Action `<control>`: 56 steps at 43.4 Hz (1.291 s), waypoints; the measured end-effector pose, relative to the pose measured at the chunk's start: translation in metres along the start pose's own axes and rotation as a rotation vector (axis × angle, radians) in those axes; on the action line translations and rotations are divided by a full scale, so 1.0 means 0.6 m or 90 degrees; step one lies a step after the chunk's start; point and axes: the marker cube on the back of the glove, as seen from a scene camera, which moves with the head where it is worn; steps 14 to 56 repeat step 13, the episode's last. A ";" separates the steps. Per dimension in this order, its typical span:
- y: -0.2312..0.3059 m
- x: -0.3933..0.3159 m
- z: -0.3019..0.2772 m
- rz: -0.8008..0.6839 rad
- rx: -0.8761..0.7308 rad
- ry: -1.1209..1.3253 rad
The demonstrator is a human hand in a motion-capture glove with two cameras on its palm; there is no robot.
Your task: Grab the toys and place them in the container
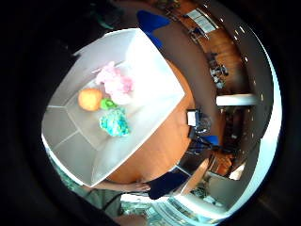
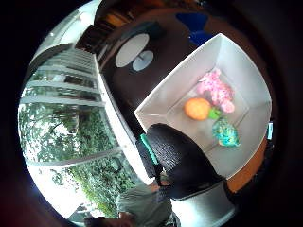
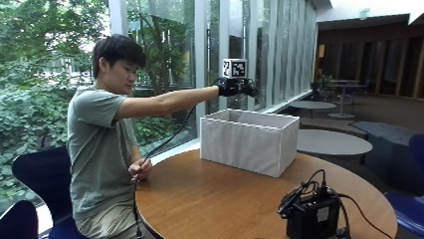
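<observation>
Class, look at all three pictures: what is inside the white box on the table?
Inside the white box lie a pink toy, an orange toy and a blue-green toy. The outside view hides them behind the box's walls.

White fabric box (image 3: pixel 248 142), plain pale grey-white inside. Contents: one orange ball (image 1: pixel 89 99), one small bright green toy (image 1: pixel 107 103), one pink fluffy toy (image 1: pixel 115 82) with paler patches, one toy mottled teal and blue-green (image 1: pixel 114 122). Glove on right hand (image 3: pixel 233 86) black. Table (image 3: pixel 218 199) mid-brown wood. Box on table (image 3: pixel 311 216) black.
</observation>
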 end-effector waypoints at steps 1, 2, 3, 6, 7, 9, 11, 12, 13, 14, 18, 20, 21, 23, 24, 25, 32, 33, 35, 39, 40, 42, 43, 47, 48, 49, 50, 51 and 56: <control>0.002 -0.006 0.002 0.038 0.013 -0.035; 0.005 -0.011 0.003 0.059 0.022 -0.058; 0.009 -0.011 0.005 0.071 0.028 -0.075; 0.033 0.011 0.013 0.083 0.046 -0.090; 0.038 0.017 0.017 0.088 0.059 -0.086; 0.040 0.018 0.020 0.099 0.105 -0.081; 0.040 0.015 0.022 0.091 0.148 -0.065; 0.041 0.016 0.023 0.081 0.158 -0.049; 0.042 0.016 0.024 0.074 0.162 -0.037; 0.042 0.016 0.024 0.074 0.162 -0.037; 0.042 0.016 0.024 0.074 0.162 -0.037; 0.042 0.016 0.024 0.074 0.162 -0.037; 0.042 0.016 0.024 0.074 0.162 -0.037; 0.042 0.016 0.024 0.074 0.162 -0.037; 0.042 0.016 0.024 0.074 0.162 -0.037; 0.042 0.016 0.024 0.074 0.162 -0.037; 0.042 0.016 0.024 0.074 0.162 -0.037; 0.042 0.016 0.024 0.074 0.162 -0.037; 0.042 0.016 0.024 0.074 0.162 -0.037; 0.042 0.016 0.024 0.074 0.162 -0.037; 0.042 0.016 0.024 0.074 0.162 -0.037; 0.042 0.016 0.024 0.074 0.162 -0.037; 0.042 0.016 0.024 0.074 0.162 -0.037; 0.042 0.016 0.024 0.074 0.162 -0.037; 0.042 0.016 0.024 0.074 0.162 -0.037; 0.042 0.016 0.024 0.074 0.162 -0.037; 0.042 0.016 0.024 0.074 0.162 -0.037; 0.042 0.016 0.024 0.074 0.162 -0.037; 0.042 0.016 0.024 0.074 0.162 -0.037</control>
